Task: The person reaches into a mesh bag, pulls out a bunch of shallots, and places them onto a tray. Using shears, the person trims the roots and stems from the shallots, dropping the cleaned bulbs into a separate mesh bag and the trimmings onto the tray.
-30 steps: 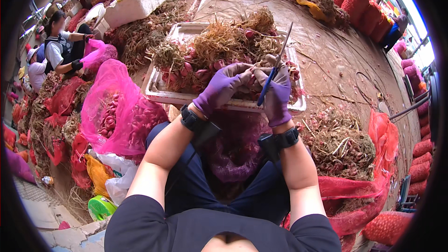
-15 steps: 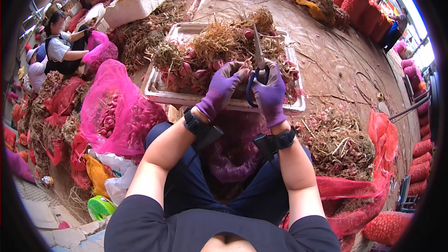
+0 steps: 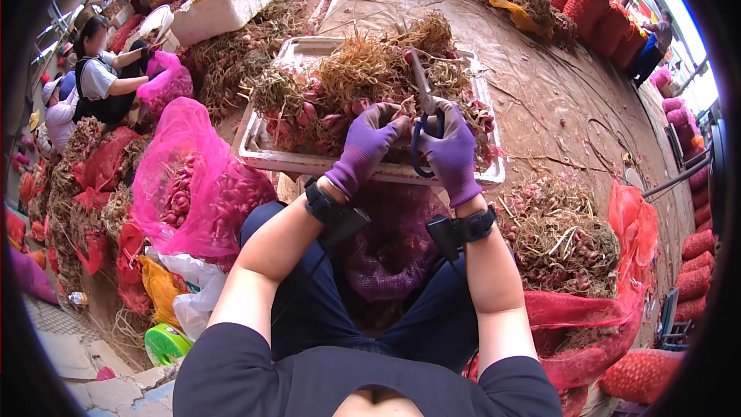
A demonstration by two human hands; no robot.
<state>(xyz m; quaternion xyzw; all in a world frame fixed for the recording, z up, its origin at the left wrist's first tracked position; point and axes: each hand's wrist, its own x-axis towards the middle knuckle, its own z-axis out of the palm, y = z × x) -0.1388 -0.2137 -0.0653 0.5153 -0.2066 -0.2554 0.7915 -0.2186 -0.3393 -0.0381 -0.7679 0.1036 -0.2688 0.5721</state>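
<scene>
Purple gloves cover both hands above a white tray (image 3: 262, 156) heaped with shallots (image 3: 333, 123) and their dry stalks (image 3: 359, 66). My left hand (image 3: 370, 147) is closed at the tray's near side, pinching a small pinkish shallot (image 3: 399, 117) mostly hidden by the fingers. My right hand (image 3: 449, 147) grips scissors (image 3: 423, 86) with dark blue handles. Their blades point away from me over the heap and look closed or nearly so. Between my knees, below the tray, lies a purple mesh bag (image 3: 386, 270).
A pink mesh bag of shallots (image 3: 181, 185) stands at left. More dried shallots (image 3: 559, 247) are piled at right beside red mesh (image 3: 567, 313). A co-worker (image 3: 104, 77) sits at far left near a white foam box (image 3: 224, 11). Full red sacks (image 3: 590, 11) line the far right.
My right hand has shifted slightly right and downward. The scissors' blades, spread before, have come together and tilt more to the left. My left hand has hardly moved.
</scene>
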